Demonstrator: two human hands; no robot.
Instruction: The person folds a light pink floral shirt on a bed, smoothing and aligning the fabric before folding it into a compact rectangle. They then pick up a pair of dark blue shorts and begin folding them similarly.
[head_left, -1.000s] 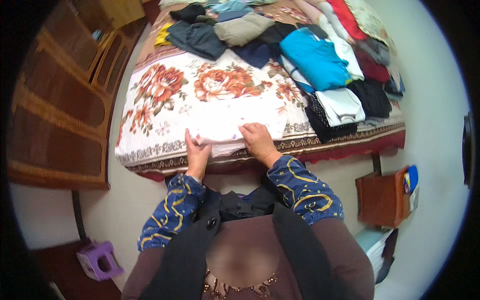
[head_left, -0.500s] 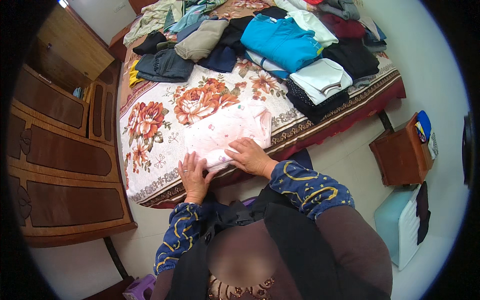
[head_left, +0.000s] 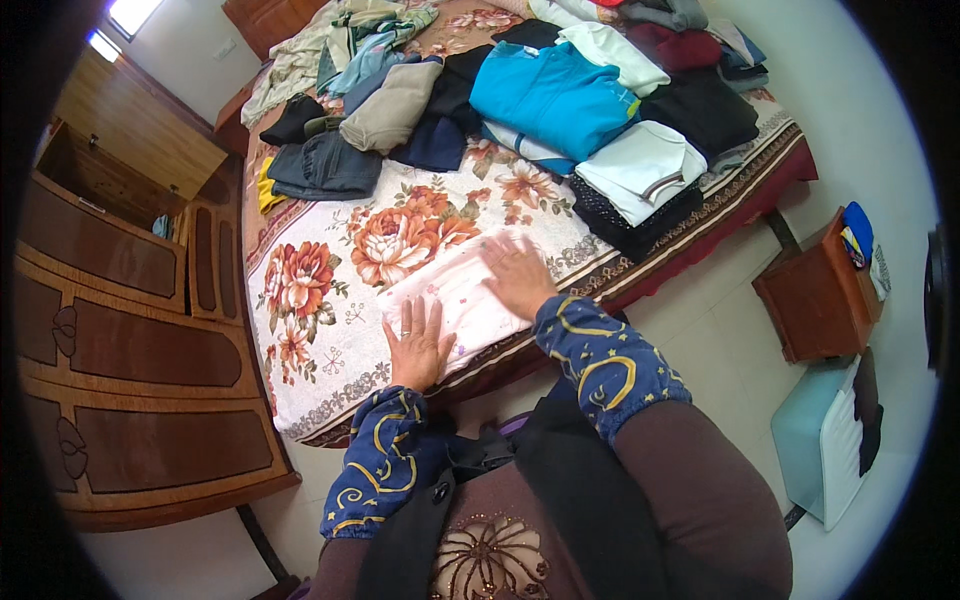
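A pale pink garment (head_left: 468, 306) with small printed motifs lies folded flat near the front edge of the bed. My left hand (head_left: 419, 347) rests palm down on its near left part, fingers spread, a ring on one finger. Over its right part is my right hand (head_left: 520, 279), fingers stretched out and slightly smeared by motion. Neither hand grips anything. Both my forearms wear blue sleeve covers with yellow moons and stars.
Across the bed (head_left: 330, 395) lie a bright blue jacket (head_left: 550, 98), a white folded garment (head_left: 640, 170), beige trousers (head_left: 392, 105) and dark jeans (head_left: 325, 167). A wooden wardrobe (head_left: 165, 355) stands left; a small brown cabinet (head_left: 815, 300) and pale plastic bin (head_left: 815, 450) stand right.
My right hand has moved up and right over the pink garment, its fingers straightening. My left hand now lies flatter on the cloth. The whole view has shifted slightly.
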